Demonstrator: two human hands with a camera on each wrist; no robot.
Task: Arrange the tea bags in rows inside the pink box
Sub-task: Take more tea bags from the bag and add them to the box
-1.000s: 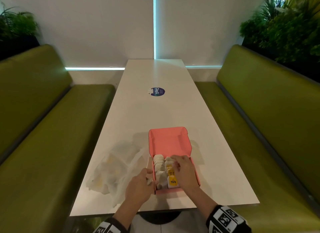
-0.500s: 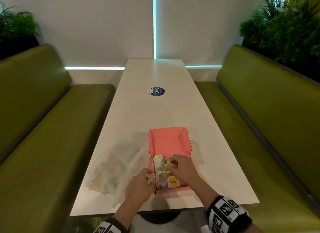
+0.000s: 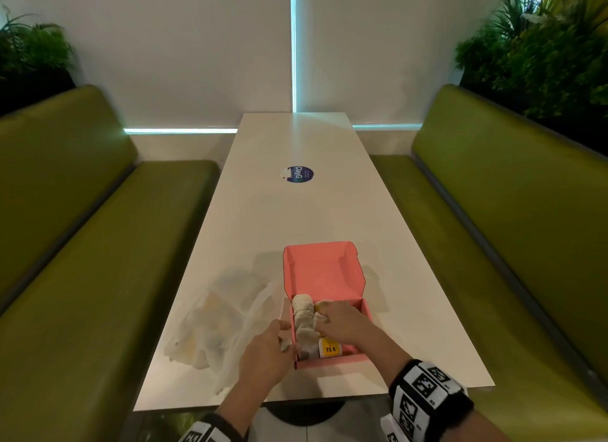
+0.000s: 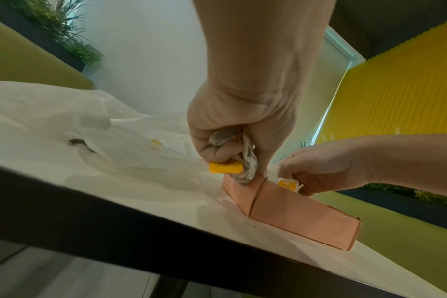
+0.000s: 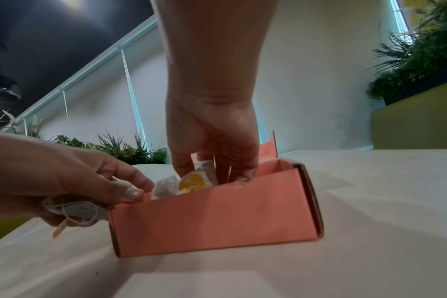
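Leftmost on the white table [image 3: 296, 211] lies a crumpled clear plastic bag [image 3: 217, 323], with pale and yellow items showing through it. Just right of the bag, the left hand [image 3: 266, 354] sits at the near left corner of the pink box [image 3: 332, 362]. Its fingers are clenched round a bunched tea bag [image 4: 242, 153], whose yellow tag [image 4: 225, 167] sticks out below the fist; the thumb rests at the box's left rim. The box stands near the table's near edge, its lid open and tilted back on the far side. Inside, a row of pale tea bags [image 3: 304, 316] runs near to far along the left wall. A second row sits beside it; a yellow tag printed TEA [image 3: 330, 348] stands at its near end. The right hand [image 3: 345, 323] reaches down into the box, fingers curled and grasping a tea bag with a yellow tag [image 5: 194, 181] in the second row. Green benches flank the table on both sides.
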